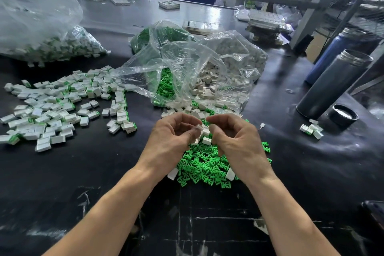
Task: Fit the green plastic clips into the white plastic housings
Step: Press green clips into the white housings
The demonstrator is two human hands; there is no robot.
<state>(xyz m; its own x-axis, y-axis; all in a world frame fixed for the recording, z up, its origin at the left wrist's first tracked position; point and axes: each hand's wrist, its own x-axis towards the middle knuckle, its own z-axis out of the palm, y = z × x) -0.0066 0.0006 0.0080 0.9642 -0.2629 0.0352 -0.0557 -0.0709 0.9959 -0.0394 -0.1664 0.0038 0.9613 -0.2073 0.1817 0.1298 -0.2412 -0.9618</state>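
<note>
Black worktop (pixel 83 172) carried everything, so we used the loose pile of green clips (pixel 204 165) at its middle as landmark. Behind that pile sat an open clear bag (pixel 187 64) spilling green clips and white housings (pixel 204 85). Far left and behind it, a second bag (pixel 41 27) held white-and-green pieces. Left of the pile, a wide scatter of assembled pieces (pixel 62 106). Right of the pile, a grey flask (pixel 332 85) with its black cap (pixel 342 114) beside it, and a few assembled pieces near the cap. Just above the pile's far edge we saw our left hand (pixel 176 135) and right hand (pixel 234 137) meeting, fingers curled, both pinching a small white housing (pixel 202 130) between the fingertips. Clip in it: couldn't tell.
</note>
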